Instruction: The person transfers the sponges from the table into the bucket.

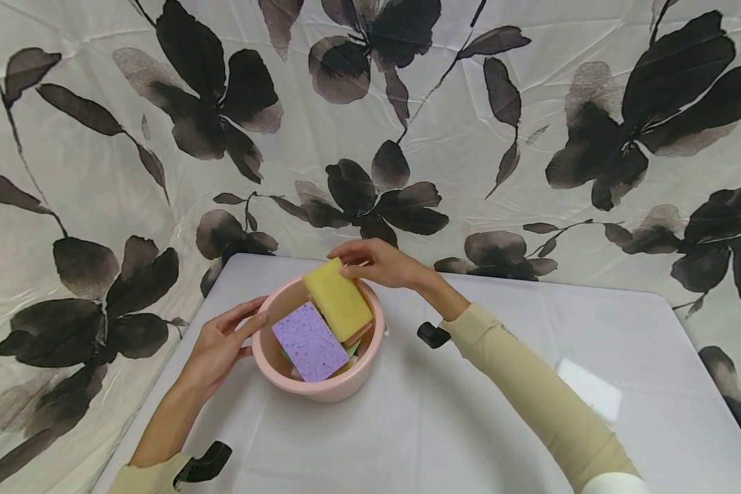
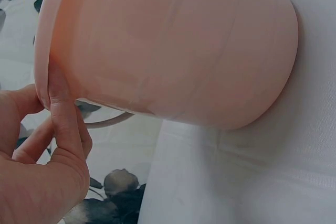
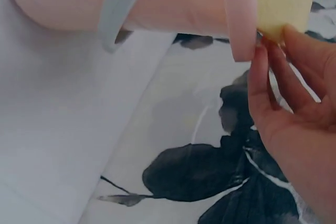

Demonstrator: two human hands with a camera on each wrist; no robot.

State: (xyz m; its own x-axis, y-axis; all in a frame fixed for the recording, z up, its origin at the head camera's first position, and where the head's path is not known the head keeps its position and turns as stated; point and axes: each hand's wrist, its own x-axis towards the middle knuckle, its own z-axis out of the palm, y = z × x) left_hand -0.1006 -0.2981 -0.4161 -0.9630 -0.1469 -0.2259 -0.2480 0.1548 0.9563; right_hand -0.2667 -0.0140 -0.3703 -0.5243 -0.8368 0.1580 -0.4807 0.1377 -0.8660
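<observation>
A pink bucket (image 1: 339, 392) stands on the white table, with sponges inside it. On its left side my left hand (image 1: 219, 350) pinches the rim between thumb and fingers, as the left wrist view also shows at the bucket wall (image 2: 173, 45). My right hand (image 1: 379, 264) is at the far rim and pinches the upper end of a yellow sponge (image 1: 338, 298), which leans in the bucket. In the right wrist view the yellow sponge (image 3: 283, 3) stands above the rim. A speckled purple sponge (image 1: 311, 342) lies in front of it. Green and other coloured pieces below are mostly hidden.
The white table (image 1: 469, 425) extends to the right and front of the bucket. Behind it hangs a white cloth (image 1: 444, 137) with dark flowers. A grey-white handle (image 3: 123, 6) hangs along the bucket's side. Each wrist carries a black camera (image 1: 433, 335).
</observation>
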